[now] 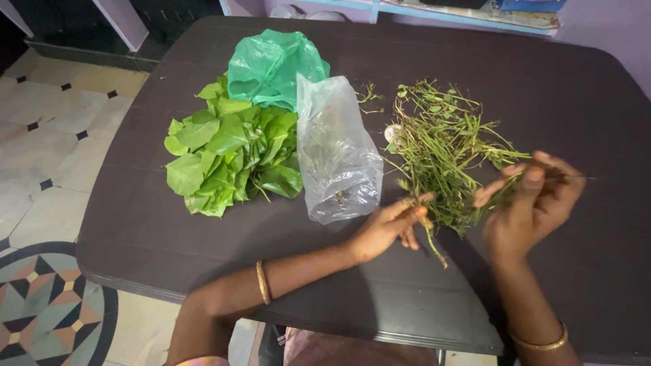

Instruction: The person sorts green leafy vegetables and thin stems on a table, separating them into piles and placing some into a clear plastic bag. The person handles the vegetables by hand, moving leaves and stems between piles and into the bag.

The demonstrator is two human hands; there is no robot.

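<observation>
On the dark table point(556, 102), broad green leaves point(227, 152) lie beside a clear bag point(336, 156). The left hand point(390, 227) pinches a stem point(430, 237); the right hand point(536, 203) apparently grasps sprigs from the herb pile point(441, 146).

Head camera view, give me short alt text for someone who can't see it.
Two bare hands, left hand and right hand, pinch thin green herb stems over a dark table. Beside them lie a clear plastic bag, broad green leaves and a green plastic bag.
</observation>
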